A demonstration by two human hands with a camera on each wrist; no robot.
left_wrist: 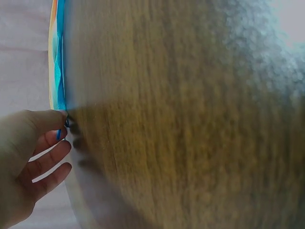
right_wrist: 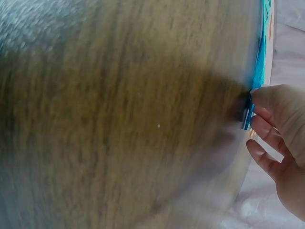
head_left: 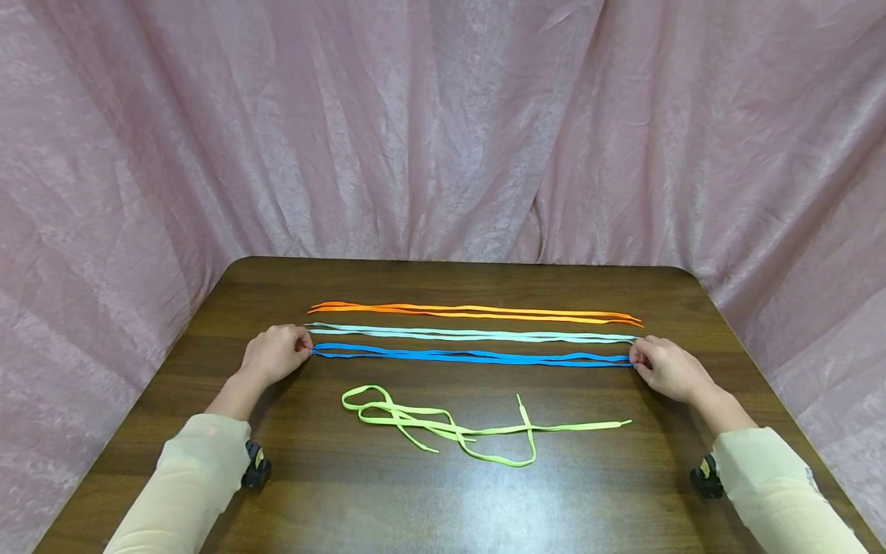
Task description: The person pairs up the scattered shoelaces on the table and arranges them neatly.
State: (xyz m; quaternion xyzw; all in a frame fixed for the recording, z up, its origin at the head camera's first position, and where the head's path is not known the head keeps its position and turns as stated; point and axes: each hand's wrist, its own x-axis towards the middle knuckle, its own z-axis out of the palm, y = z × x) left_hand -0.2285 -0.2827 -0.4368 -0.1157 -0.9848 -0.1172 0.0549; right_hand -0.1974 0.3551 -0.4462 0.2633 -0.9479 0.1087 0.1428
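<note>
Blue shoelaces (head_left: 471, 357) lie stretched side to side across the table. My left hand (head_left: 278, 354) pinches their left end between thumb and finger, the tip poking out below the fingers in the left wrist view. At the opposite end my right hand (head_left: 670, 368) pinches the blue laces (right_wrist: 259, 71), whose tips show past the thumb in the right wrist view. Just behind them run pale mint laces (head_left: 471, 335), and farther back a pair of orange laces (head_left: 477, 312). Closer to me, neon yellow laces (head_left: 443, 425) lie in loose loops.
The brown wooden table (head_left: 388, 508) has rounded back corners, and a pink velvet curtain (head_left: 443, 131) hangs behind and around it. Small black devices sit at the left wrist and right wrist, below the cream sleeves (head_left: 180, 477).
</note>
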